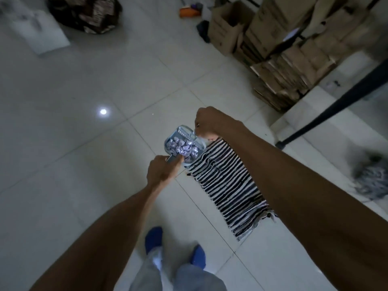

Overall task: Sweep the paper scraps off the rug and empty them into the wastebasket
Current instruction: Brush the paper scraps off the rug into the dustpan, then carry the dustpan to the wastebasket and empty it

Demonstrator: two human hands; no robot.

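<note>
A small light-blue dustpan (178, 136) is held up above the floor, and a heap of pale paper scraps (184, 149) lies in it. My left hand (161, 171) grips the dustpan's handle from below. My right hand (206, 123) is closed on a small brush handle (193, 135) at the pan's far edge; the bristles are hidden. The black-and-white striped rug (226, 185) lies on the tile floor just right of the pan, partly under my right forearm. I see no scraps on its visible part. No wastebasket is clearly in view.
Stacked cardboard boxes (279, 51) stand at the back right. A dark table leg (327, 114) slants down on the right, with a grey mop head (371, 181) beyond it. A dark bag (86, 13) sits at the back left. My blue-slippered feet (154, 239) stand below.
</note>
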